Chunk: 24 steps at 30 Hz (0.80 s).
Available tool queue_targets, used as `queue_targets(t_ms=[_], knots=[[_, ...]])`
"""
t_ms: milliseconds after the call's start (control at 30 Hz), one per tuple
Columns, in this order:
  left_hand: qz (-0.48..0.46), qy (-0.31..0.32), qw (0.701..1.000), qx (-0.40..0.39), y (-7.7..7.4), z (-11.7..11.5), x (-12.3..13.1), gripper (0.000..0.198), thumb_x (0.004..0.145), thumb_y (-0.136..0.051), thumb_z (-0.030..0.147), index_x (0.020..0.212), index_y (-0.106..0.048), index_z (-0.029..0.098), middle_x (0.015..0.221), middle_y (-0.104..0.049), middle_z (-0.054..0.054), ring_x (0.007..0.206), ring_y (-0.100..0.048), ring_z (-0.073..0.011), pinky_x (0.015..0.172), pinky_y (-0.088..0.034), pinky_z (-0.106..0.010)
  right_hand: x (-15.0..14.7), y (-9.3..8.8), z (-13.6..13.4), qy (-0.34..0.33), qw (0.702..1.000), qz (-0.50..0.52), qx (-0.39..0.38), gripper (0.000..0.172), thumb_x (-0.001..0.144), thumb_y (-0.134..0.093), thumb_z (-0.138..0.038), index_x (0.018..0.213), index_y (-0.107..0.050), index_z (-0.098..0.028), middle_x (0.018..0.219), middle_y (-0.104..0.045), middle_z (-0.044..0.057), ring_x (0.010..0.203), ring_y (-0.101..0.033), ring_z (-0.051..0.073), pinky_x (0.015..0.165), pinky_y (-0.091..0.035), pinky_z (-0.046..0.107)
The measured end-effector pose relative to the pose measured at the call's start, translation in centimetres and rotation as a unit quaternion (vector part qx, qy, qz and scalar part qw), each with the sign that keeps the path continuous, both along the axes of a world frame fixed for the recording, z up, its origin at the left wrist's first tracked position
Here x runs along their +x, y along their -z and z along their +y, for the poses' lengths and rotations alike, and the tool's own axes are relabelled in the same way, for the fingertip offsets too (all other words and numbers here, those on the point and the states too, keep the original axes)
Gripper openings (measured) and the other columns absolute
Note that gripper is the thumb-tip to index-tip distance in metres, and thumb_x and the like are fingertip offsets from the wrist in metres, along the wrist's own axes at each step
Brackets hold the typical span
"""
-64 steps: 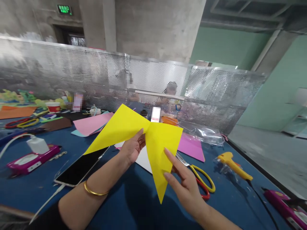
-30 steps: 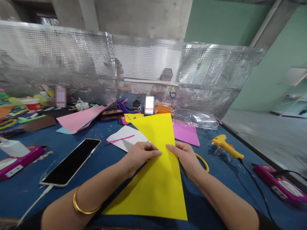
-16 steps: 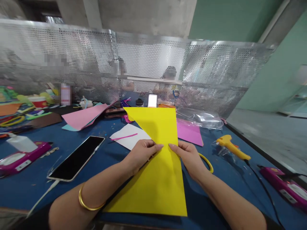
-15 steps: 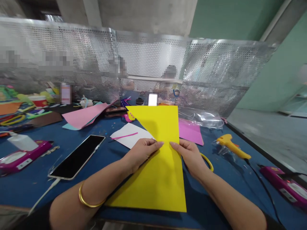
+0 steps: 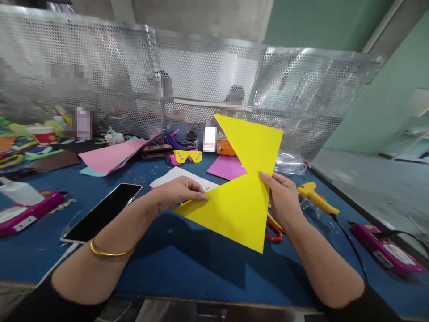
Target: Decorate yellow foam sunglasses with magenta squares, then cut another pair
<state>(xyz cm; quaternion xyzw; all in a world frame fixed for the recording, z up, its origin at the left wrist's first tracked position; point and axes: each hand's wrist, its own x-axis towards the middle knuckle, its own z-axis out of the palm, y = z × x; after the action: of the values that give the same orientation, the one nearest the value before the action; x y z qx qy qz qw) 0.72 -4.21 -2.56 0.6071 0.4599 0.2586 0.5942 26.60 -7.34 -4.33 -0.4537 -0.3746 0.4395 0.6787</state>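
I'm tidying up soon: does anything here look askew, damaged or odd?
The held yellow sheet narrows oddly at a V-shaped notch in its left edge. A pink sheet lies askew over a teal one; tiny scraps dot the table near the phone.

Left hand pinches out beyond the gold bangle; right hand grips well to its right, thumb uppermost!

Beyond the blue desk at six o'clock, a shiny perforated screen runs from ten to two o'clock — bare concrete wall above it at twelve, green wall at one — with grey floor and a pale, blurred shelf at three.
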Motion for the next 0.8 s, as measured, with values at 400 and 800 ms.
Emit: queue_targets(t_ms=[400,800], knots=[[-0.074,-0.146,0.986,0.038,-0.2,2.0,-1.5,0.033,0.071,-0.076,0.049,0.073,-0.075,0.017,0.065,-0.073,-0.01,0.055,-0.063,-0.016,0.047,-0.039,-0.023,1.8,-0.4,1.1,0.103,0.991,0.032,0.081,0.028,0.06,-0.084,-0.033,0.082,-0.073,-0.02,0.075,-0.076,0.001,0.068,-0.072,0.022,0.062,-0.061,0.034],[-0.079,-0.205,0.973,0.065,-0.3,1.7,-1.5,0.022,0.061,-0.085,0.035,0.065,-0.072,0.017,0.064,-0.073,-0.009,0.058,-0.063,-0.0166,0.05,-0.036,-0.023,1.8,-0.1,1.5,0.113,0.99,0.045,0.076,0.027,0.06,-0.083,-0.031,0.083,-0.074,-0.019,0.081,-0.077,0.002,0.068,-0.071,0.02,0.061,-0.059,0.031]])
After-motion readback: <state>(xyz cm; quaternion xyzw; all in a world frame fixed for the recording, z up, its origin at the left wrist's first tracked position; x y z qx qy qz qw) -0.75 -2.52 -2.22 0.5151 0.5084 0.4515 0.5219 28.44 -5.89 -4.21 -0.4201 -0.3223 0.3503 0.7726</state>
